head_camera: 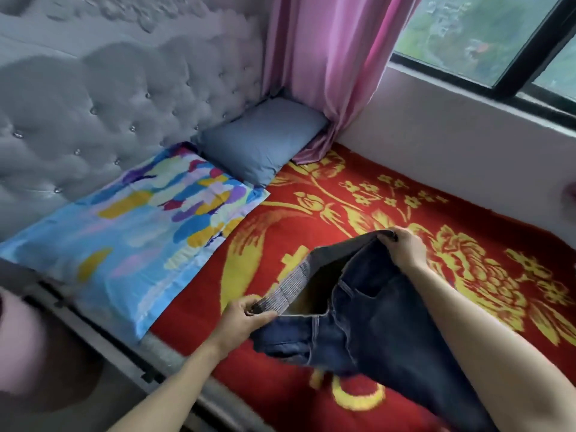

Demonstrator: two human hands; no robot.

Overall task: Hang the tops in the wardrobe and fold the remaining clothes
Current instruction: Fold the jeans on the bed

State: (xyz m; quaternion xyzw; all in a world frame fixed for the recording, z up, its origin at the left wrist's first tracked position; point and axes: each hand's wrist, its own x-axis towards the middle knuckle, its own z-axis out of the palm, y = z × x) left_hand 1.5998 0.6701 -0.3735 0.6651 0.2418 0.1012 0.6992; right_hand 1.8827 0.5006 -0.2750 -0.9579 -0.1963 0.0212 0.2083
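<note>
- Dark blue jeans [371, 322] sit in the lower centre and lower right of the frame, held up over a red blanket [389, 213] with a yellow floral pattern
- The waistband is stretched open between the two hands, so the grey ribbed inner band and the dark inside of the jeans show; the legs trail down toward the lower right corner
- The left hand [241, 316], at lower centre, pinches the near end of the waistband, thumb on top and fingers curled beneath
- The right hand [405, 246], right of centre and higher in the frame, grips the far end of the waistband with fingers curled over the edge
- The hands are well apart, each clamped on the jeans
- A pillow with a light-blue case and colourful brush-stroke patches [131, 235] lies at left centre, on the blanket's left edge
- A plain blue-grey pillow [261, 140] sits just above it, against the grey tufted headboard [103, 104] in the upper left
- A pink curtain [324, 67] hangs at top centre, its hem touching the blanket beside the blue-grey pillow
- A dark-framed window [498, 42] fills the upper right
</note>
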